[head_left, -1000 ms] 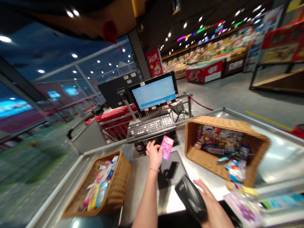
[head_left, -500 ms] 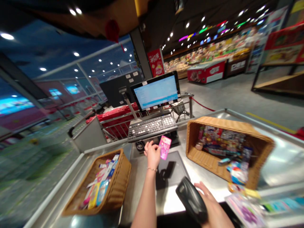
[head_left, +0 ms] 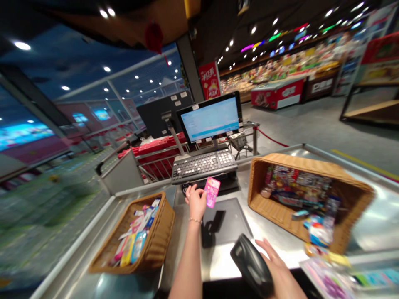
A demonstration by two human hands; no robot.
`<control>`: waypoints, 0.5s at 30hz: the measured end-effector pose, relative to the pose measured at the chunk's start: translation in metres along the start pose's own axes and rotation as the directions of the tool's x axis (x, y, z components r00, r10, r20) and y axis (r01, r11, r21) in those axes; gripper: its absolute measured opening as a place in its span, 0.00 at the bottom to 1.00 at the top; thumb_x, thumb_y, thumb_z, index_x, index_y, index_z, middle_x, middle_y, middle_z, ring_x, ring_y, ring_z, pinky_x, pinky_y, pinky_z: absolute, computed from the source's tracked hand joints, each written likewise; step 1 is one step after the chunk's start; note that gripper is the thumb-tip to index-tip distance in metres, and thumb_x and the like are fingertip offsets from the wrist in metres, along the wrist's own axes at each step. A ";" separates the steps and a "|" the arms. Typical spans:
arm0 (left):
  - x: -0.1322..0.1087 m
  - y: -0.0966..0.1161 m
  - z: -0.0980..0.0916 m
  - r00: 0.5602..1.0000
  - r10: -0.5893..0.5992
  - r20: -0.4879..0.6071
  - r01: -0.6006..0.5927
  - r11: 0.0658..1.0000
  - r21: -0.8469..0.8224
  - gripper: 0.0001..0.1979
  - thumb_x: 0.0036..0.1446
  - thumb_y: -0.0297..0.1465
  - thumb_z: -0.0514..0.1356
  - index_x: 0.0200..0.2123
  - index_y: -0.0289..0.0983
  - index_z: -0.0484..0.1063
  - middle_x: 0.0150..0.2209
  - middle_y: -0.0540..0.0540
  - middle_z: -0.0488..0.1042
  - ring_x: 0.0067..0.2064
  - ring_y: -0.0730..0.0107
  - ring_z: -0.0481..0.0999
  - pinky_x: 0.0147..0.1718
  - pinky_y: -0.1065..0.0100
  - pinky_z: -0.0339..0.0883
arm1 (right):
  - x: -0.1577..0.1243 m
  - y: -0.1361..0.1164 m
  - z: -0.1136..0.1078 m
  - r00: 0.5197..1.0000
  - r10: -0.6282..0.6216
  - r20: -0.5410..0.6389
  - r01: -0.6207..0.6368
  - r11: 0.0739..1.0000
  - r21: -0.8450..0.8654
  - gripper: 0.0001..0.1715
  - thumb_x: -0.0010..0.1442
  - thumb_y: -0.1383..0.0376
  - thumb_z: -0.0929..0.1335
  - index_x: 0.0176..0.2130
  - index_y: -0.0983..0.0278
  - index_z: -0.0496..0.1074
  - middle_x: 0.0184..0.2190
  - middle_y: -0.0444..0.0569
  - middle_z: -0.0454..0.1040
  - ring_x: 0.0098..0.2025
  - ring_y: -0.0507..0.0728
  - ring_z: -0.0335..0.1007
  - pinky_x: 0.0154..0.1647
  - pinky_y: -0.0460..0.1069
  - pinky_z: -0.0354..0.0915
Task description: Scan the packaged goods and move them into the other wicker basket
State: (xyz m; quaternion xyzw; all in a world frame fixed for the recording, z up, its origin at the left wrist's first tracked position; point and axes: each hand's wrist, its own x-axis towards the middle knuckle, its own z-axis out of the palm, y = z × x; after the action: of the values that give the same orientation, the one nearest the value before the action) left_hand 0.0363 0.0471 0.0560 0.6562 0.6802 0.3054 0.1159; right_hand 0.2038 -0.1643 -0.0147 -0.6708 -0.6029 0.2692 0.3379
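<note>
My left hand [head_left: 196, 200] pinches a small flat pink packet [head_left: 212, 192] by its left edge, between thumb and fingers. The packet is upright in the air, just in front of the keyboard [head_left: 204, 165] and above a dark grey pad [head_left: 232, 214] on the metal counter. Low in the view, my right hand [head_left: 279, 265] is wrapped round a black handheld barcode scanner [head_left: 251, 263], whose head points up and to the left. The scanner's body hides part of the right fingers. Between the two hands lies the scanner's dark stand-like shape [head_left: 215, 226], or its shadow; I cannot tell which.
A wicker basket [head_left: 165, 236] of small boxed and tubed goods stands on the left. Another wicker basket [head_left: 274, 214] lies tipped towards me on the right, with snack packets inside. A lit monitor [head_left: 210, 118] rises behind the keyboard. Packaged items [head_left: 327, 278] fill the lower right.
My left hand, with the pink packet, has moved slightly left over the counter. The right hand still holds the scanner in about the same pose. The whole view has shifted a little.
</note>
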 end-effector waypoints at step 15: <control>0.003 -0.018 -0.006 0.999 -0.030 -0.027 0.030 0.999 0.019 0.09 0.53 0.34 0.56 0.28 0.41 0.77 0.57 0.43 0.69 0.65 0.54 0.55 0.59 0.45 0.54 | 0.002 0.008 0.014 0.995 -0.095 0.043 0.099 0.987 -0.123 0.34 0.40 0.69 0.67 0.50 0.63 0.73 0.63 0.62 0.62 0.67 0.74 0.50 0.60 0.68 0.58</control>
State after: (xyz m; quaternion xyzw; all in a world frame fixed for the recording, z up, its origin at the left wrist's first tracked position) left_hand 0.0176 0.0489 0.0516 0.6429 0.6943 0.3059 0.1052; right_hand 0.1983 -0.1612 -0.0294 -0.6554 -0.6566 0.2263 0.2967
